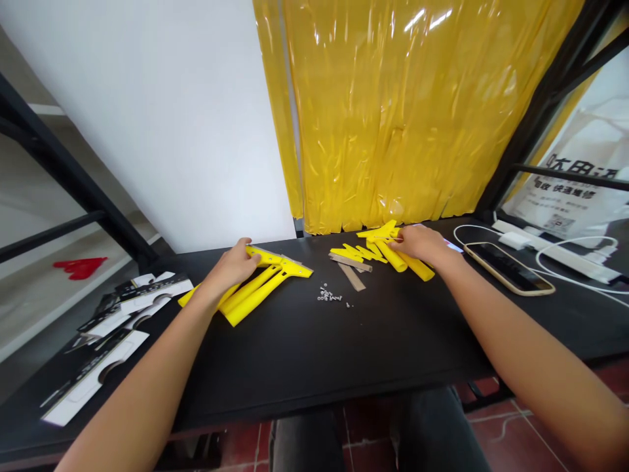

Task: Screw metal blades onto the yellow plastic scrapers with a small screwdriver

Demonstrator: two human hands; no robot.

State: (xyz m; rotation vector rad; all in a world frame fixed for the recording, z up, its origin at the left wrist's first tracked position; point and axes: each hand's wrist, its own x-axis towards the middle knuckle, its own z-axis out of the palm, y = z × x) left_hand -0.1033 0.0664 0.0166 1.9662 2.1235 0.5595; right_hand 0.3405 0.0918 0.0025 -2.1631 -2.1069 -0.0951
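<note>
My left hand point(234, 267) is closed on the end of a yellow squeegee's point(280, 259) wide head, at the left of the table. More yellow handles point(248, 298) lie together under and beside it. At the right back, my right hand point(420, 242) has its fingers closed around a yellow squeegee handle point(392, 254) in a small pile; its fingertips are partly hidden. Between the hands lie small yellow strips point(361, 253), grey-brown flat strips point(352, 275) and a scatter of small screws and nuts point(328, 295).
Black-and-white printed cards point(105, 354) are stacked on the left of the black table point(314, 360). A phone point(511, 267), white cables and a power strip point(555, 246) are on the right. Yellow plastic film point(393, 118) hangs behind. A red object point(81, 267) sits on a left shelf.
</note>
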